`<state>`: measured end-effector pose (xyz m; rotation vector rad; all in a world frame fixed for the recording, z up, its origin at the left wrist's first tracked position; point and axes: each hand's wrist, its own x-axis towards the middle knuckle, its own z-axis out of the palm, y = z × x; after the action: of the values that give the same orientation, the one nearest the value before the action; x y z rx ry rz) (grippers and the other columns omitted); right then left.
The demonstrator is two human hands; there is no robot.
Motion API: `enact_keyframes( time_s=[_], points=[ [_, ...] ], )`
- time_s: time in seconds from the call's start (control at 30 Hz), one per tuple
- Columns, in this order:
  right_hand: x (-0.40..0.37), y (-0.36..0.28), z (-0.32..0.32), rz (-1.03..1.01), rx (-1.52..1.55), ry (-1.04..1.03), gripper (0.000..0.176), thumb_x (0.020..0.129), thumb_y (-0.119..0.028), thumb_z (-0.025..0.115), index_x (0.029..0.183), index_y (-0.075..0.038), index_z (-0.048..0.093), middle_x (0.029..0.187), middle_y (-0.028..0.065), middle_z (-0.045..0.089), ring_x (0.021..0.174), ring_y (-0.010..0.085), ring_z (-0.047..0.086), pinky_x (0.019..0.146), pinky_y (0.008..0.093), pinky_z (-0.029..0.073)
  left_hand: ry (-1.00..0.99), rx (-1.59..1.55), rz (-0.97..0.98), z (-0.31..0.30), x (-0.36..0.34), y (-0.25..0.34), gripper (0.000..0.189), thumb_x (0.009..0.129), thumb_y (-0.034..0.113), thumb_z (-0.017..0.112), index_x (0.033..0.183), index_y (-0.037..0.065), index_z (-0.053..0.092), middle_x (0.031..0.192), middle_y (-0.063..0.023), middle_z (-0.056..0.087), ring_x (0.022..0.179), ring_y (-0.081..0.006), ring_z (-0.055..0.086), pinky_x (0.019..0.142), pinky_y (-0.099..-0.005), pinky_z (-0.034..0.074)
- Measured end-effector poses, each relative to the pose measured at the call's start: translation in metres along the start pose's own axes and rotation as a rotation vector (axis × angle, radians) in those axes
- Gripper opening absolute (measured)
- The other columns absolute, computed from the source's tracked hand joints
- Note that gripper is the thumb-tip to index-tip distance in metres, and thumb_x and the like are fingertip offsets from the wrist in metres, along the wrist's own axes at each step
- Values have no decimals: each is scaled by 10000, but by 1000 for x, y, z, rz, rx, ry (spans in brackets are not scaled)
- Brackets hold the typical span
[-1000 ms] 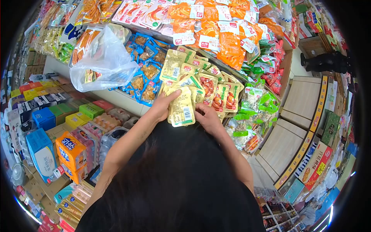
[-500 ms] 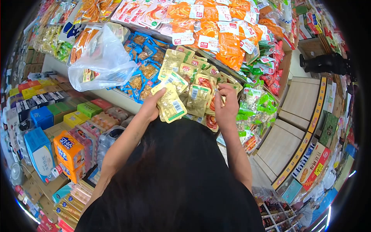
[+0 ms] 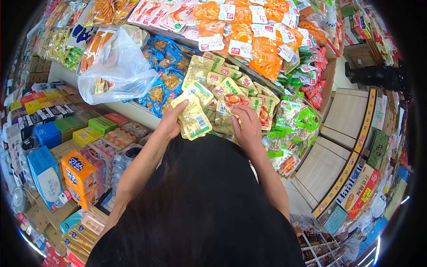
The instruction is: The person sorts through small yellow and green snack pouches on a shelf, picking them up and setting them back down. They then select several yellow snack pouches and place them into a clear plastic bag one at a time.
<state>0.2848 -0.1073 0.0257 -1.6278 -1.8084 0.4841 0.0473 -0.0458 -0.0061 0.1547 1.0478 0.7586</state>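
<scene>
In my left hand (image 3: 170, 123) are gold snack packets (image 3: 196, 119), pinched with the thumb on top, barcode side up. My right hand (image 3: 248, 127) is over the pile to the right, fingers bent and closed on the lower edge of a gold packet with a red food picture (image 3: 232, 94). Part of that packet is hidden by the fingers. More gold packets (image 3: 200, 69) lie loosely overlapped around and beyond both hands, some face up, others showing their backs.
A translucent plastic bag (image 3: 120, 66) with packets inside rests at left on blue-edged packets (image 3: 171, 81). Orange packets (image 3: 266, 49) lie behind the gold pile, green-and-clear ones (image 3: 291, 118) to its right. Stacked drinks and boxes (image 3: 79, 171) stand at lower left.
My right hand has moved left and nearer to me, from the right of the pile onto the packet with the red picture. My left hand has shifted slightly left with its packets.
</scene>
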Motion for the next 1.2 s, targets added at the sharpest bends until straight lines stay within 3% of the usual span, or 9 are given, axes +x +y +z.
enact_keyframes(
  time_s=[0.07, 0.13, 0.23, 0.37, 0.43, 0.77, 0.83, 1.07, 1.2],
  points=[
    [-5, -4, -5, 50, 83, -32, 161, 804, -95, 644, 954, -50, 607, 1000, 107, 617, 875, 292, 598, 752, 362, 494, 5, 28, 21, 3, -1, 1, 348, 887, 150, 611, 1181, -6, 511, 1080, -129, 622, 958, -229, 631, 821, -401, 539],
    [-8, -12, -12, 215, 150, -204, 166, 829, -117, 643, 965, -29, 609, 922, 129, 633, 727, 279, 616, 673, 345, 503, 11, 44, 14, 2, 1, 0, 353, 886, 151, 612, 1183, -9, 509, 1086, -130, 619, 964, -228, 630, 827, -399, 538],
    [-15, -11, -10, 367, 291, -278, 214, 851, -133, 630, 1025, -13, 593, 903, 128, 644, 658, 235, 613, 654, 319, 495, 0, 61, 2, 2, 0, 0, 363, 890, 160, 608, 1190, -16, 503, 1102, -134, 613, 981, -228, 625, 842, -392, 532],
    [-9, -18, -3, 553, 560, -242, 252, 878, -137, 600, 1094, -8, 572, 875, 87, 651, 657, 152, 606, 640, 275, 482, -109, 76, -83, 9, -3, 2, 397, 908, 197, 584, 1220, -25, 480, 1140, -141, 596, 1016, -231, 614, 868, -383, 522],
    [3, -27, -6, 678, 839, -220, 276, 901, -136, 567, 1144, -7, 551, 843, 44, 639, 661, 96, 585, 631, 241, 469, -148, 112, -124, 20, -5, 5, 404, 908, 208, 585, 1228, -15, 476, 1138, -133, 600, 1013, -230, 614, 872, -387, 517],
    [-3, -5, 2, 682, 785, -211, 203, 907, -119, 566, 1066, 6, 576, 864, 33, 626, 700, 75, 575, 640, 231, 473, -193, 181, -152, 31, -5, -2, 450, 929, 248, 557, 1278, -5, 427, 1197, -118, 568, 1065, -211, 591, 899, -370, 505],
    [-5, -8, 1, 630, 770, -71, 134, 885, -101, 601, 974, -3, 586, 783, 23, 612, 650, 76, 578, 605, 231, 480, -195, 185, -159, 29, -2, -3, 451, 932, 251, 552, 1280, -6, 424, 1206, -117, 562, 1076, -209, 584, 911, -372, 497],
    [-5, -2, -13, 593, 798, -27, 143, 883, -84, 602, 995, 4, 595, 841, 43, 634, 675, 92, 595, 645, 231, 497, -192, 183, -135, 33, 0, -3, 395, 955, 260, 515, 1258, 13, 455, 1185, -106, 576, 1071, -197, 576, 927, -364, 477],
    [-7, 15, -33, 641, 701, 102, 146, 890, -61, 580, 1016, 11, 597, 870, 52, 640, 735, 100, 614, 678, 238, 502, -176, 144, -132, 15, 7, -2, 431, 953, 260, 515, 1289, 9, 417, 1221, -126, 551, 1098, -218, 568, 936, -384, 481]
  ],
)
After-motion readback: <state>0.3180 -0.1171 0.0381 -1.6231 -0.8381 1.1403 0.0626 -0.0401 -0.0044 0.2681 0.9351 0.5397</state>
